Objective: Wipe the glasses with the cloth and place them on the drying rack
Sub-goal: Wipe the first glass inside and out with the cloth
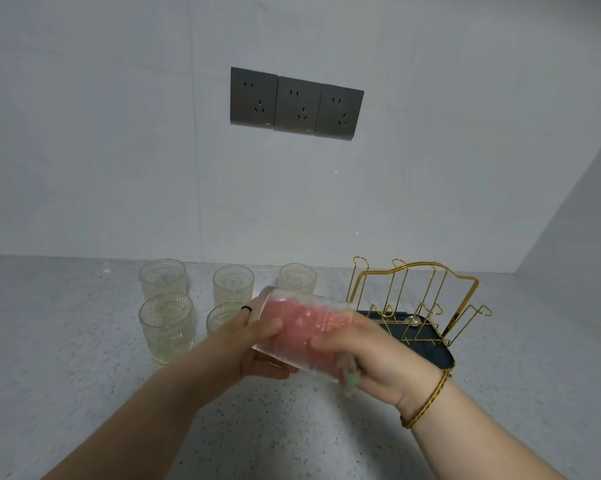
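Observation:
My left hand (257, 344) grips a clear patterned glass (292, 306) lying on its side above the counter, base toward the left. A pink cloth (306, 323) fills the inside of the glass. My right hand (371, 355) is at the glass's mouth and closed on the cloth; a greenish bit of it shows under the fingers. Several more patterned glasses stand upright behind, such as one at the front left (166, 326) and one at the back middle (233, 285). The gold wire drying rack (420, 299) on its dark tray (444, 356) holds no glasses.
The speckled grey counter (84, 358) runs to a white wall with three dark sockets (296, 103). A side wall closes in at the far right, just beyond the rack.

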Tool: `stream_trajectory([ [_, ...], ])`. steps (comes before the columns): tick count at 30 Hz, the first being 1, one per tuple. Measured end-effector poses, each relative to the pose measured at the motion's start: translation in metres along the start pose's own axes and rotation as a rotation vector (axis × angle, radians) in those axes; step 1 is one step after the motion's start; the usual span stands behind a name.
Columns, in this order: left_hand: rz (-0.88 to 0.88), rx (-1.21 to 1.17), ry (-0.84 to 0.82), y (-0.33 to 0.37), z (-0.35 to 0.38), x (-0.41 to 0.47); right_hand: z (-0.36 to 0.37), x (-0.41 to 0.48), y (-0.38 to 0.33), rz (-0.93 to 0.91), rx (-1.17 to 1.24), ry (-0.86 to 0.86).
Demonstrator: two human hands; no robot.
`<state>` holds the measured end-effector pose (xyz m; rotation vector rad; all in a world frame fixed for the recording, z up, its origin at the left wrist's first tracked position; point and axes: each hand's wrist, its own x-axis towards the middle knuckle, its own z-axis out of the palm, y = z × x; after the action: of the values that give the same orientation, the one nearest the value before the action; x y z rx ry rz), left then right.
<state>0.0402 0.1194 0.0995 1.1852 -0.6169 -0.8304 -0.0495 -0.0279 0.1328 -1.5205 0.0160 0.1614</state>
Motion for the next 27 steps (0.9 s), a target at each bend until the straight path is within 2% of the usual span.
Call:
stream_trajectory([
  [2,0.035,0.037,0.001,0.000,-0.003,0.001,-0.012,0.005,0.008,0.029,0.365,-0.023],
  [5,0.064,0.089,0.090,-0.002,-0.004,0.005,-0.008,0.007,0.010,0.028,0.450,-0.004],
  [7,0.039,0.085,0.166,-0.002,0.001,0.006,0.004,0.003,0.002,0.032,0.251,-0.008],
  [9,-0.016,0.094,0.214,-0.001,0.005,0.007,0.018,-0.004,-0.009,-0.027,-0.305,0.017],
  [10,-0.052,0.097,0.232,0.000,0.006,0.007,0.018,-0.005,-0.010,-0.078,-0.499,0.021],
  [11,-0.089,0.094,0.247,-0.001,0.006,0.007,0.019,-0.006,-0.010,-0.106,-0.597,-0.011],
  [13,-0.111,0.097,0.227,-0.002,0.003,0.005,0.016,-0.007,-0.008,-0.115,-0.642,-0.002],
  [15,-0.082,0.119,0.159,-0.002,-0.001,0.004,0.010,-0.005,-0.002,-0.065,-0.421,0.054],
  [18,-0.006,0.114,0.028,0.003,-0.007,0.000,-0.003,-0.003,0.006,0.003,0.170,-0.005],
  [20,0.038,0.126,0.034,0.004,-0.008,0.000,-0.007,0.001,0.012,0.024,0.345,-0.028],
  [21,0.055,0.114,0.054,0.005,-0.008,0.000,-0.003,0.001,0.010,0.039,0.325,-0.044],
  [22,0.055,0.092,0.072,0.006,-0.005,-0.001,0.000,0.000,0.009,0.057,0.226,-0.047],
  [25,-0.027,0.046,0.110,0.000,-0.005,0.000,0.012,-0.006,-0.005,0.041,-0.481,-0.026],
  [27,-0.092,0.038,0.103,0.000,-0.003,0.000,0.014,-0.007,-0.010,0.014,-0.653,-0.082],
])
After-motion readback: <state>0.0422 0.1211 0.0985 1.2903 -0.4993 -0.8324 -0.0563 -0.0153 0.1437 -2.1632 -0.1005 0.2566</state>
